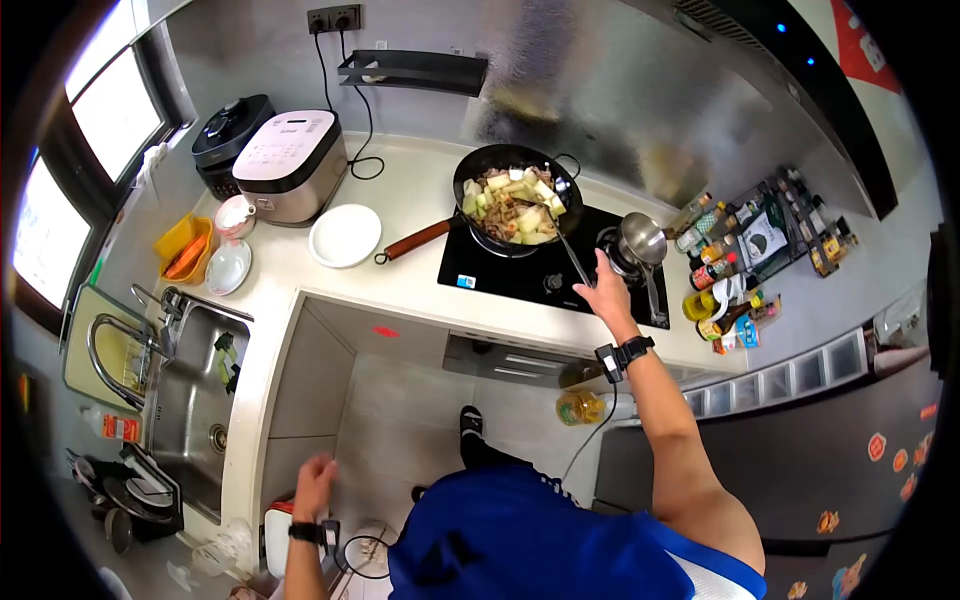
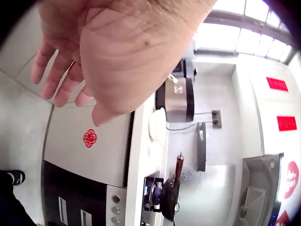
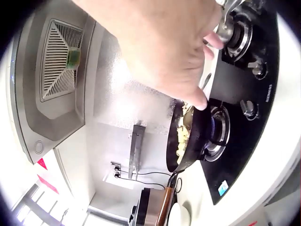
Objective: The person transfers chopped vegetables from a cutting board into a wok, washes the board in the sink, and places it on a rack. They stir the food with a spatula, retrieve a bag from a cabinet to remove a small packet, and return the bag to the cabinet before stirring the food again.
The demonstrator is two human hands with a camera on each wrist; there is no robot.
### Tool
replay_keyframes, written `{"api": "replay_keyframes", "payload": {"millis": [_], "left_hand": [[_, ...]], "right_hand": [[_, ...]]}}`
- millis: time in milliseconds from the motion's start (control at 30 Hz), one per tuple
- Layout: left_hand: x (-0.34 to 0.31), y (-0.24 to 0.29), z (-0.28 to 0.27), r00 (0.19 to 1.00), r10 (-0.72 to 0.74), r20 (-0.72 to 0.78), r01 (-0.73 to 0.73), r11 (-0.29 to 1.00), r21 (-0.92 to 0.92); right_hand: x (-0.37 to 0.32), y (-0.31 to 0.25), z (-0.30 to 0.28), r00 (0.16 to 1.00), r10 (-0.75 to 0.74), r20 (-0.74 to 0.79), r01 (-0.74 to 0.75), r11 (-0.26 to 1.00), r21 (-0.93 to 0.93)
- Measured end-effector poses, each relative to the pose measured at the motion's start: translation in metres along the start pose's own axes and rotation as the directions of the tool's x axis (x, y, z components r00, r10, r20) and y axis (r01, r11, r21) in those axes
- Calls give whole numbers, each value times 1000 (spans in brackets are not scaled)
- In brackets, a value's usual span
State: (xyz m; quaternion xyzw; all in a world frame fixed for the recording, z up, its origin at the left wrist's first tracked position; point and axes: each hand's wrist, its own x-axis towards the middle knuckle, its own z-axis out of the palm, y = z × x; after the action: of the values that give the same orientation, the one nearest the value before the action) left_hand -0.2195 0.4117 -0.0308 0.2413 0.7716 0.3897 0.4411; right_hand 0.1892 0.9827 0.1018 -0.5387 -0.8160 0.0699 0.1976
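Observation:
In the head view my right hand (image 1: pixel 608 298) is at the front edge of the stove, gripping the handle of a metal spatula (image 1: pixel 574 255). The spatula's far end is buried in pale chunks and browned pieces of food (image 1: pixel 515 205) inside a black wok (image 1: pixel 466 170). Seen from the right wrist, the thumb and fingers of that hand (image 3: pixel 169 61) close around the handle above the wok's rim. Away from the counter, my left hand (image 1: pixel 315 487) hangs low on the left. Its fingers (image 2: pixel 60 75) are loosely bent around nothing in the left wrist view.
The wok's wooden handle (image 1: pixel 418 241) juts left over the counter toward a white plate (image 1: pixel 345 236). A metal ladle (image 1: pixel 642 240) lies on the right burner. Several seasoning bottles (image 1: pixel 712 270) crowd the right side. A rice cooker (image 1: pixel 290 165) and a sink (image 1: pixel 190 430) are left.

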Motion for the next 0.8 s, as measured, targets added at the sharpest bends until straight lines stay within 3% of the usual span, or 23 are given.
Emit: {"api": "replay_keyframes", "payload": {"millis": [100,200,333,467,533,733,800], "left_hand": [[47,90,5,993,103,-61,-91,979,184],[99,142,14,961,269,-64,-257,954,158],[144,225,34,936,349,-49,-332,919,211],[195,270,49,920,391,31,-387,894,227],[215,287,56,913,403,60,-406,888,215],[282,307,67,867,474,151,-492,863,115],[301,309,73,844,511,165,-527,847,70]], "right_hand": [[33,-5,9,989,16,147,-23,999,41],[55,-7,12,971,-1,241,-12,999,53],[83,-1,-4,952,-204,228,272,905,-327],[130,-25,-59,959,-221,179,284,748,-599],[156,-30,-84,941,-242,235,337,676,-656],[197,-68,-143,930,-172,324,334,762,-555],[215,-99,-157,858,69,509,302,733,-609]]}}
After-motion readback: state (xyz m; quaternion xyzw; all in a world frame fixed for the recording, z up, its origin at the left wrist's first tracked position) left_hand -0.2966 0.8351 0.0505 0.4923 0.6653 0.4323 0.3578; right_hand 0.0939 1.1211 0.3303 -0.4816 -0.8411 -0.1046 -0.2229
